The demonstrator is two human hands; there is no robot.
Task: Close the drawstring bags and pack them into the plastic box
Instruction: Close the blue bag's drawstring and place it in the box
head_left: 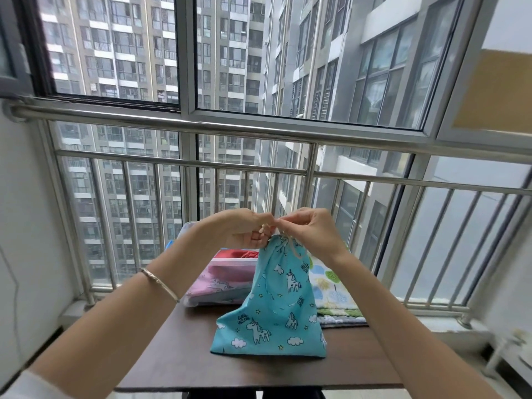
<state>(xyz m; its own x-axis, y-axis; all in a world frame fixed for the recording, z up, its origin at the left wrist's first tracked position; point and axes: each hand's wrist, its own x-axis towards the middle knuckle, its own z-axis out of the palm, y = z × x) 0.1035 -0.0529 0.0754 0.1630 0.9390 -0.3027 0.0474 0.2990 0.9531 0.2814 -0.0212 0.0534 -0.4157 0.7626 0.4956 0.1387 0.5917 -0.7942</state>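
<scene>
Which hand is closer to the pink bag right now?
Left. The left hand is just above the pink bag, pinching the cord at the top of the blue bag. The right hand pinches the cord from the blue bag's other side, farther from the pink one.

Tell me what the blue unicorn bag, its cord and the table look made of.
The blue unicorn bag is printed cloth, likely cotton, matte; it gathers softly at the neck. Its cord is pale string, probably cotton. The table is dark brown wood or laminate, smooth, faintly shiny; cannot tell which.
</scene>
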